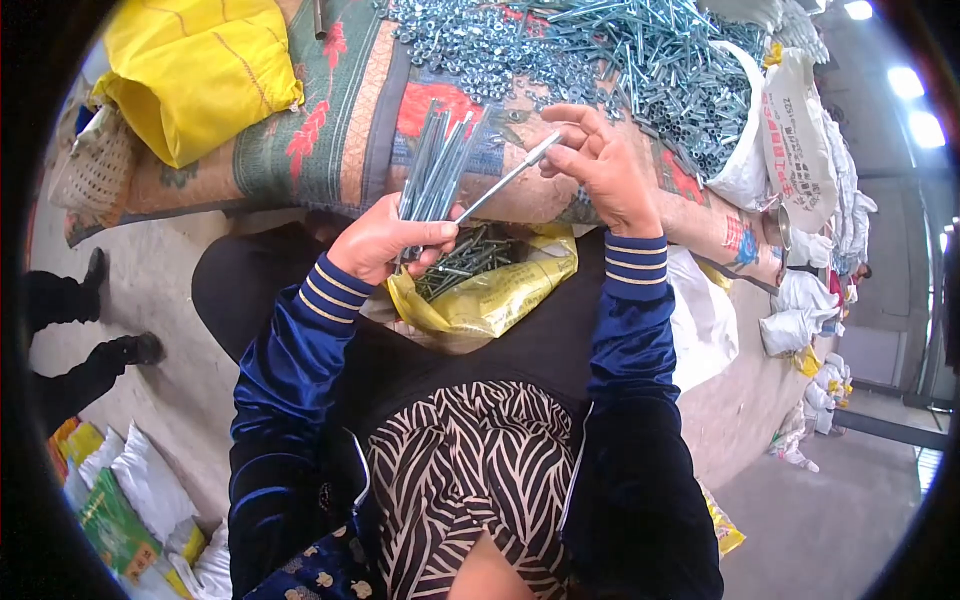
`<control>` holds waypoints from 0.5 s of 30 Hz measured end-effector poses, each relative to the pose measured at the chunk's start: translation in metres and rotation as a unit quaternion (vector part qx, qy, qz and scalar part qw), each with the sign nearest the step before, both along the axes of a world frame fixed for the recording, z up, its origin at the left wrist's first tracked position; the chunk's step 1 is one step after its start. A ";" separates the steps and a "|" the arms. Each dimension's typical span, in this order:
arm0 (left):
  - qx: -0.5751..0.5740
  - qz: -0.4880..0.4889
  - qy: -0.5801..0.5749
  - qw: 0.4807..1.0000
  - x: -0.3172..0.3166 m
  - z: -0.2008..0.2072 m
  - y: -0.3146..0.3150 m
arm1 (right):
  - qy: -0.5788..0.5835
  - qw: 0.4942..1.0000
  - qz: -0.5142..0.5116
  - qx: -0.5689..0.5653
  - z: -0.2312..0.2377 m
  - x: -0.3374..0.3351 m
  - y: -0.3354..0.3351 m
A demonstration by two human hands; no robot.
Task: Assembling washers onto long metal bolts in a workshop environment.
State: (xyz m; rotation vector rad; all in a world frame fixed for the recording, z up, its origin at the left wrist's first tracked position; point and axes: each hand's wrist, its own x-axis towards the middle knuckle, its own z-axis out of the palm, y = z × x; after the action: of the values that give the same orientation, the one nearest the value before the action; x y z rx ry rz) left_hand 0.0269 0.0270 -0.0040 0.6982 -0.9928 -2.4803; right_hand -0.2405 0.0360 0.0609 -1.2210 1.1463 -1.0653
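My left hand [380,242] is closed round an upright bundle of long silvery bolts [436,165], their upper ends fanning out above the fingers. One more long bolt [495,188] slants from beside the left thumb up toward my right hand [605,165]. A short pale metal sleeve [543,148] sits around that bolt's upper end, pinched between my right thumb and fingers. Below both hands, an open yellow plastic bag [515,298] lies in my lap with darker-looking bolts [470,262] inside.
A patterned padded cover [270,150] carries loose nuts [460,55], metal sleeves [685,105] and long rods [610,25]. A white woven sack [745,130] stands at right, a yellow bag [190,70] at far left. Another person's legs [75,340] show at left; filled sacks [150,480] lie lower left.
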 end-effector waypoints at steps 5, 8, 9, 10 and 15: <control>0.026 0.072 -0.027 0.997 -0.011 -0.010 0.002 | -0.013 0.993 -0.105 0.044 -0.047 0.037 0.022; 0.058 0.099 0.014 0.993 -0.010 -0.018 0.004 | -0.020 0.994 -0.044 0.096 -0.057 0.076 0.034; 0.059 0.098 0.014 0.993 -0.008 -0.019 0.005 | -0.021 0.996 -0.014 0.080 -0.055 0.077 0.030; 0.074 0.101 0.017 0.992 -0.007 -0.018 0.006 | 0.026 0.997 0.021 0.076 -0.048 0.072 0.024; 0.096 0.131 0.042 0.986 -0.006 -0.013 0.000 | 0.257 0.929 -0.252 -0.093 -0.049 -0.016 -0.032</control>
State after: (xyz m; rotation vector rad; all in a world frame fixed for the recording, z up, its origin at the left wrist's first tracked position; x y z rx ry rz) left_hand 0.0205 0.0265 -0.0169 0.7248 -0.5927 -2.3693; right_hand -0.2560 0.0041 0.0119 -1.4432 1.8710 -1.2909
